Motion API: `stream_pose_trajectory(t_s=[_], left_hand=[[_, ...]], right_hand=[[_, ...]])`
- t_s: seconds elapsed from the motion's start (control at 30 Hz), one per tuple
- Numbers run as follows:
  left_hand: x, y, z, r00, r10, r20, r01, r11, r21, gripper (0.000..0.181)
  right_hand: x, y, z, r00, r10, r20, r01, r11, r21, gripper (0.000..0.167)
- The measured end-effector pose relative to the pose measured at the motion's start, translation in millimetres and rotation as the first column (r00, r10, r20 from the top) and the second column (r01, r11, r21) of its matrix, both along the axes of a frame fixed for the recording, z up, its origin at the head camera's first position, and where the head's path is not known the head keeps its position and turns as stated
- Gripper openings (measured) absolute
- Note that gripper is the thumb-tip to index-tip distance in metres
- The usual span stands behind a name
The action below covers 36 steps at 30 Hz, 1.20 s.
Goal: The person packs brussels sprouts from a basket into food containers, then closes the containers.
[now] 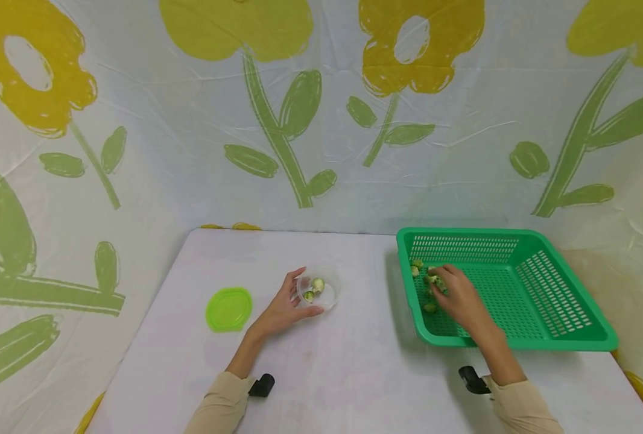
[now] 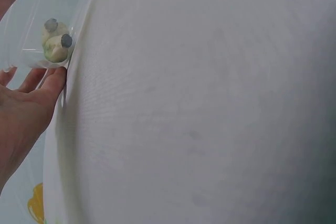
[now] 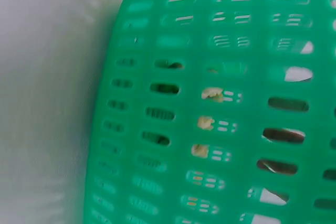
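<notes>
A lime lid (image 1: 228, 310) lies left of the clear tub (image 1: 330, 295) on the table (image 1: 348, 374), and the slotted wall of the green basket (image 1: 549, 343) blocks the right wrist view. The left hand (image 1: 286, 308) curves round the tub (two sprouts (image 1: 318, 284) sit inside); the right hand (image 1: 459, 298) bends its fingers over loose sprouts (image 1: 430, 308) at the basket's left end, whether pinching one I cannot tell.

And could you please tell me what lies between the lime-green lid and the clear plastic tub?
In the head view, the left hand lies between them, gripping the clear plastic tub; white tabletop shows between that hand and the lime-green lid.
</notes>
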State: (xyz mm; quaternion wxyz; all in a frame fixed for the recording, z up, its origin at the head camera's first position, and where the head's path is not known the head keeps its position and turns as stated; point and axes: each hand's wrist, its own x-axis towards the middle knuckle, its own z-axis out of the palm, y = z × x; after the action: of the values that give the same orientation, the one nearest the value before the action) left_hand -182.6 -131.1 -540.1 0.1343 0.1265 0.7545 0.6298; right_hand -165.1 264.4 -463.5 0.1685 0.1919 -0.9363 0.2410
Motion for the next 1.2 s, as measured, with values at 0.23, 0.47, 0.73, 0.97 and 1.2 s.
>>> stream_pose_trajectory(t_s=[0.23, 0.47, 0.73, 0.97, 1.2], left_hand=[[-2.6, 0.3, -2.5, 1.0, 0.005, -0.002, -0.005, 1.0, 0.001, 0.105], [-4.4, 0.5, -3.7, 1.0, -0.006, -0.011, 0.006, 1.0, 0.011, 0.104], [-3.0, 0.5, -1.5, 1.0, 0.008, 0.0, -0.008, 1.0, 0.006, 0.105], [-1.2, 0.4, -1.4, 1.0, 0.011, 0.006, -0.011, 1.0, 0.015, 0.105], [-0.5, -0.4, -4.0, 1.0, 0.009, 0.009, -0.01, 1.0, 0.025, 0.104]], right_hand=[[-0.1, 13, -3.2, 0.991, 0.007, 0.135, -0.014, 0.999, 0.048, 0.029], [-1.9, 21, -4.7, 0.969, 0.009, 0.246, -0.035, 0.994, 0.102, 0.026], [-1.0, 25, -7.3, 0.945, 0.014, 0.327, -0.056, 0.991, 0.119, 0.019], [-2.0, 28, -7.2, 0.927, 0.026, 0.375, -0.083, 0.987, 0.137, 0.016], [-3.9, 28, -8.4, 0.918, 0.03, 0.396, -0.095, 0.984, 0.147, 0.013]])
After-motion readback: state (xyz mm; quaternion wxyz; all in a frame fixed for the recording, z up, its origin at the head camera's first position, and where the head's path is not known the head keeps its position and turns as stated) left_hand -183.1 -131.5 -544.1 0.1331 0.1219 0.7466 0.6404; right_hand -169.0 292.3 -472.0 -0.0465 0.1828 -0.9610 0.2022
